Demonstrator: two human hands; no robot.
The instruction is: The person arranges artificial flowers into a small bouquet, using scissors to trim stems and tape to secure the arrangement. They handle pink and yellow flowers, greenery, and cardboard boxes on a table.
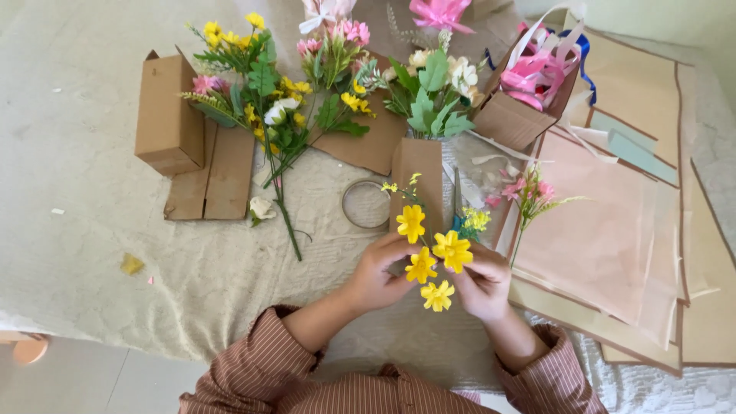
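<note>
My left hand and my right hand both hold a small sprig of yellow artificial flowers upright between them, low in the middle of the head view. The fingers of both hands pinch the stem under the blooms. Several yellow blossoms stand above and between my hands. Just behind the sprig lies a narrow brown cardboard piece, and a pair of scissors lies partly hidden beside it.
Mixed artificial flowers and leafy white blooms lie at the back on cardboard. A cardboard box stands left, a box of pink ribbon right. Pink and tan wrapping sheets spread right, with a pink sprig. A tape ring lies centre.
</note>
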